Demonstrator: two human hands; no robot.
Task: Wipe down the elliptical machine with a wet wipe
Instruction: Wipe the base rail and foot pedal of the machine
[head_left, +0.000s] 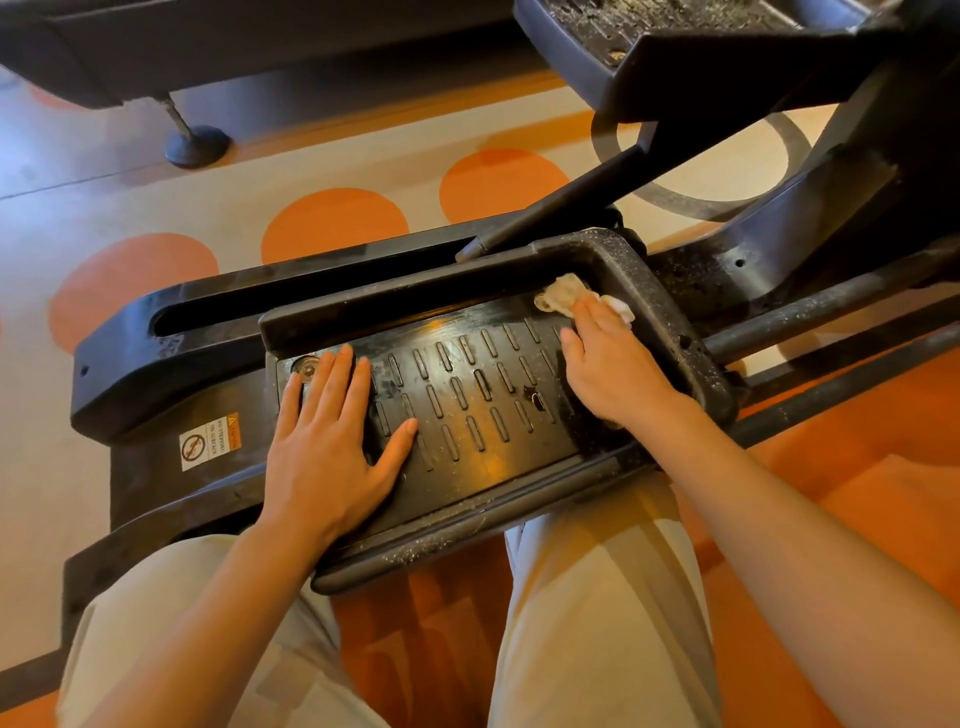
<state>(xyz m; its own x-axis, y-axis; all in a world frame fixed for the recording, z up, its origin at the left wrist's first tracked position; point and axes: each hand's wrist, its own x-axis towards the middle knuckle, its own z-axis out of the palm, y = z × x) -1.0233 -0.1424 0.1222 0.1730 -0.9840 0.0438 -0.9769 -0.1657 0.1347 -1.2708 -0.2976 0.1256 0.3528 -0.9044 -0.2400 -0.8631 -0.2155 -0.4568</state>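
Note:
A black ribbed foot pedal (467, 395) of the elliptical machine fills the middle of the head view, with a raised dusty rim (670, 312). My left hand (332, 436) lies flat on the pedal's near-left end, fingers straight and spread. My right hand (608, 374) presses a crumpled, dirty white wet wipe (563, 293) into the pedal's far-right corner with straight fingers. Part of the wipe is hidden under my fingers.
The black rail housing (171, 358) with a warning sticker (208, 441) runs behind and left of the pedal. A second pedal (649, 41) sits top right, and a levelling foot (195, 143) top left. My knees in beige trousers are below the pedal on an orange-dotted floor.

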